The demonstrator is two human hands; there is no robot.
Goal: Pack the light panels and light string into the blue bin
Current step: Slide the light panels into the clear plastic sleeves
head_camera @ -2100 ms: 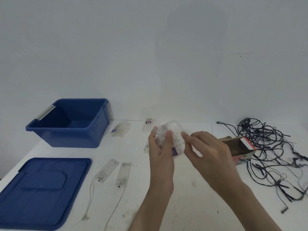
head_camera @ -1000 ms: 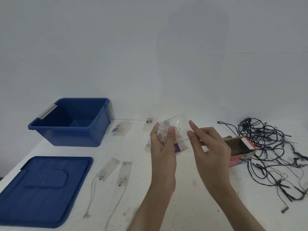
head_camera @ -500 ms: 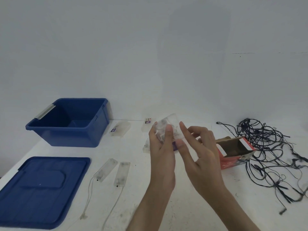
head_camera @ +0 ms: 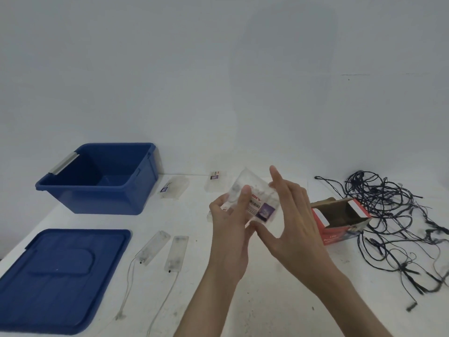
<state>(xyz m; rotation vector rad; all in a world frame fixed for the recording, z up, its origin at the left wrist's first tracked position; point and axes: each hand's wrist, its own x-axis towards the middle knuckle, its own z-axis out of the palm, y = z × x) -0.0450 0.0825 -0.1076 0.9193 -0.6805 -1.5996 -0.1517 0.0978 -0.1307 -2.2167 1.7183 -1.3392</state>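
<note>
My left hand (head_camera: 230,227) grips a clear plastic packet (head_camera: 258,198) with a purple label, held above the table's middle. My right hand (head_camera: 289,215) touches the packet's right edge with thumb below and fingers spread upward. Two flat light panels (head_camera: 154,246) (head_camera: 177,249) with white cords lie left of my arms. Two more clear packets (head_camera: 173,189) (head_camera: 215,181) lie near the wall. The open blue bin (head_camera: 102,190) stands at the back left, nothing visible inside. A tangled black light string (head_camera: 388,215) sprawls at the right.
The blue lid (head_camera: 56,278) lies flat at the front left. An open red cardboard box (head_camera: 340,220) lies on its side between my right hand and the light string. A white wall rises behind the table.
My right hand shifted around the packet, from pinching its right edge to cupping it with the thumb underneath. The packet turned so its label faces me. My left hand kept its hold.
</note>
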